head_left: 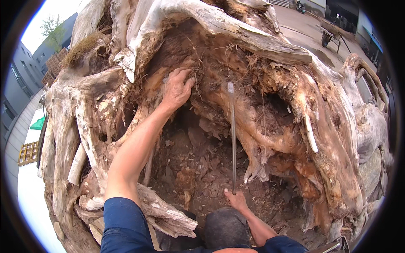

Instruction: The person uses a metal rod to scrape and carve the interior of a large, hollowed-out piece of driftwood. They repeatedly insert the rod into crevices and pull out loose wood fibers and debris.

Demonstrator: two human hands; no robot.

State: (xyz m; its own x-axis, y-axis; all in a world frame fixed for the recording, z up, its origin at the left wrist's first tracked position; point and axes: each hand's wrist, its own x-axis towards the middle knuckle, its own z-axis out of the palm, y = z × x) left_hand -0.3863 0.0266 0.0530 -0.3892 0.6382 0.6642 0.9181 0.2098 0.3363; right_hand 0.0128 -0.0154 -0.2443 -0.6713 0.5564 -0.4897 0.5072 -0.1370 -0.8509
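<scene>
Weathered wood, grey-white outside and rust-brown within: one very large uprooted tree stump (270, 46), filling nearly all I can see from the head view

Item, left hand (177, 88): arm stretched up into the hollow, fingers clenched on a clump of crumbly rotten wood and fine rootlets (198, 63) at the upper wall of the cavity

Item, right hand (236, 199): low in the hollow, closed around the bottom end of a long metal bar (232, 135); the bar stands almost upright, its flattened tip (230, 87) resting against the root wall just beside the left hand

Item, debris (198, 168): loose brown chips and flakes on the floor of the cavity, between the two arms

Item, background: a wheelbarrow (330, 34) on pavement, well apart at upper right; buildings (17, 80) at left

Handling, my judgement: the bar looks stiff and heavy, top-heavy when held by its foot alone, so a second grip at mid-shaft would steady it; the inner wood looks soft, brittle and liable to break away in pieces, while the pale outer roots look hard and sound
</scene>
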